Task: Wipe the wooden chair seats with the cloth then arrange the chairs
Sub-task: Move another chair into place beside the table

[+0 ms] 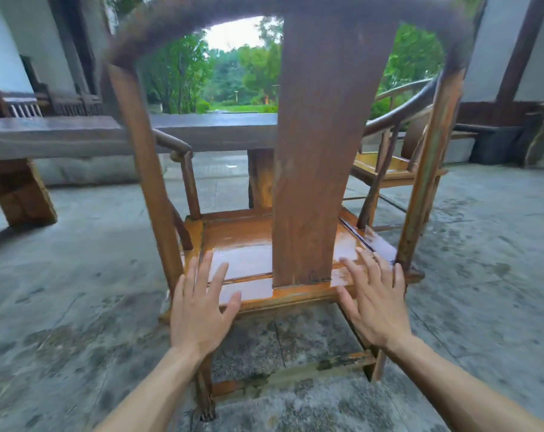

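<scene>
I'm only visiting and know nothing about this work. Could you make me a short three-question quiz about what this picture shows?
1. True or false: a cloth is in the left hand.
2. Which side of the near chair does the second chair stand on: A left, B right?
3. What long wooden thing lies beyond the seat?

Key
1. False; both the left hand and right hand are open and empty.
2. B.
3. A table.
</scene>
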A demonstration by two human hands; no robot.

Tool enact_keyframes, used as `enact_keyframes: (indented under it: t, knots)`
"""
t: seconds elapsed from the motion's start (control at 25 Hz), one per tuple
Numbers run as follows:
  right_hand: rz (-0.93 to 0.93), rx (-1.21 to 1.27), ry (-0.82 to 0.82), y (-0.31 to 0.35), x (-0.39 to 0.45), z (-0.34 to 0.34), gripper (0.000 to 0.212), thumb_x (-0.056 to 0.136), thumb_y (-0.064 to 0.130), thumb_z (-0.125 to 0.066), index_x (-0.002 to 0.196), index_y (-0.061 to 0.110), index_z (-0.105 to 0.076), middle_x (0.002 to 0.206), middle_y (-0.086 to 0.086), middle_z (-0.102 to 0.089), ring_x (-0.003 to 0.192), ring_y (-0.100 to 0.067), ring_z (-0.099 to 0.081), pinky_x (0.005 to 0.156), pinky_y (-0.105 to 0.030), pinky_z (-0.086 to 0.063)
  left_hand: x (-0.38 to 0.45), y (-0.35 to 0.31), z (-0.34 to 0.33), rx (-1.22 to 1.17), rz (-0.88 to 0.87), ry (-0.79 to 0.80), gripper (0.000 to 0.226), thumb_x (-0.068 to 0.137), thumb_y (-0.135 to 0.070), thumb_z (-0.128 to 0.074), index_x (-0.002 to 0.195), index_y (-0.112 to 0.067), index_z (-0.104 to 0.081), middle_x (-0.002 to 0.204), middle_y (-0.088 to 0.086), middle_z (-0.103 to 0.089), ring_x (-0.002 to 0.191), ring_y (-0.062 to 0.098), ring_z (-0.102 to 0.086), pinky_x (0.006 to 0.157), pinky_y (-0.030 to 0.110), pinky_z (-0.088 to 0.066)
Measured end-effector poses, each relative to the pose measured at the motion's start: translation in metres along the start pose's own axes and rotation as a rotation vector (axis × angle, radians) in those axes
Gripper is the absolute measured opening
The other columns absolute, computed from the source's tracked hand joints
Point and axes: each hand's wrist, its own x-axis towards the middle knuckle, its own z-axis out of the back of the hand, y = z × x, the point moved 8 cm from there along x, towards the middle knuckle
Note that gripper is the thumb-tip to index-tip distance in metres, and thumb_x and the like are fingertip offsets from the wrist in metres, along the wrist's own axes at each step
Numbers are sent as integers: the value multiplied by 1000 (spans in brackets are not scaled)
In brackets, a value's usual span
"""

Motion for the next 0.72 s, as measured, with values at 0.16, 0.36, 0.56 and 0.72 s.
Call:
enact_keyframes:
  t: [0.16,0.36,0.56,0.72]
  knots:
    - [-2,28,-38,58,1,67,53,97,56,-30,141,30,-43,152,-6,-42,139,-37,-38,112,-62,-28,-15,25,80,-17,-68,-33,69,93,-64,-26,151,-29,-37,167,-1,-18,155,23,-8,122,51,-20]
    - [68,74,-35,137,18,178,50,97,54,-36,138,29,-47,146,-4,-49,137,-34,-41,113,-60,-29,-15,49,203,-10,-60,-6,72,95,-69,-19,149,-27,-42,165,2,-23,155,23,-11,121,51,-22]
    - [105,101,11,194,52,309,49,99,55,-34,137,27,-49,144,-4,-52,134,-33,-46,110,-61,-35,5,48,352,-17,-47,13,70,95,-68,-21,148,-27,-42,165,1,-25,154,24,-15,120,51,-21]
    - [116,121,-10,232,90,425,47,97,51,-38,135,26,-48,142,-5,-53,133,-32,-46,111,-59,-35,24,46,487,-32,-46,2,64,94,-61,-32,148,-29,-41,164,0,-26,153,24,-17,119,50,-22]
